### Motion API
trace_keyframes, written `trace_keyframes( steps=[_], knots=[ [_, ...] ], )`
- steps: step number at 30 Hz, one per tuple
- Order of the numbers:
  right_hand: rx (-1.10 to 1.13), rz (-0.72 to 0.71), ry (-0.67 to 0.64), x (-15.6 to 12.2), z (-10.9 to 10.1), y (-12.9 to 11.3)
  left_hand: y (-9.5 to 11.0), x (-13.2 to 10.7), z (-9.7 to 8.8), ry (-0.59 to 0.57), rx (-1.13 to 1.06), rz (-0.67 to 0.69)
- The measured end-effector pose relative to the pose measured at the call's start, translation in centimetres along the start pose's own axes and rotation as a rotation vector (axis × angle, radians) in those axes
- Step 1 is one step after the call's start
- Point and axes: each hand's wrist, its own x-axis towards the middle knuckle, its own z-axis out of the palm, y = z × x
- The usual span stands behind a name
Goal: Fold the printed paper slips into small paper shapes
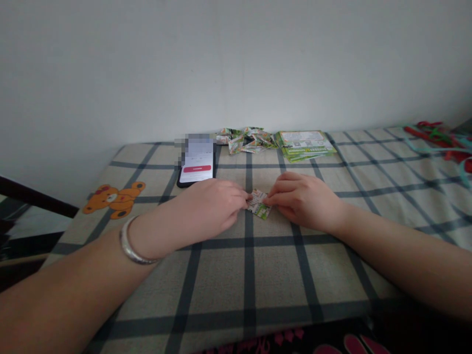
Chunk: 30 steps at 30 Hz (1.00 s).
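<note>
A small folded piece of printed paper (pixel 260 205), white and green, lies on the checked tablecloth (pixel 221 280) between my hands. My left hand (pixel 221 204), below a silver bangle (pixel 128 246), presses its fingertips on the paper's left edge. From the other side my right hand (pixel 300 199) has thumb and index finger closed on the paper's right edge. Its other fingers are curled. The undersides of both hands are hidden.
A phone (pixel 197 162) with a lit screen lies beyond my left hand. Several folded paper pieces (pixel 247 140) and a stack of green printed leaflets (pixel 306 145) lie by the wall. A bear cutout (pixel 116 199) is at left, tangled coloured cords (pixel 438 140) at far right.
</note>
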Motion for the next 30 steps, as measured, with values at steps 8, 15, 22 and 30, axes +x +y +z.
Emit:
trace_keyframes(
  steps=[8, 15, 22, 30],
  knots=[
    [-0.091, -0.042, -0.002, 0.2, -0.1, -0.5, -0.2, 0.0, -0.1, 0.001, -0.055, 0.026],
    [0.011, 0.001, 0.038, -0.2, -0.1, 0.1, -0.4, 0.0, -0.1, -0.033, -0.041, 0.028],
    [-0.015, 0.017, 0.033, -0.1, 0.0, -0.3, -0.8, -0.3, -0.2, -0.079, -0.083, 0.023],
    [0.160, 0.026, 0.025, -0.4, -0.1, 1.0, -0.2, -0.4, -0.3, -0.114, -0.022, -0.028]
  ],
)
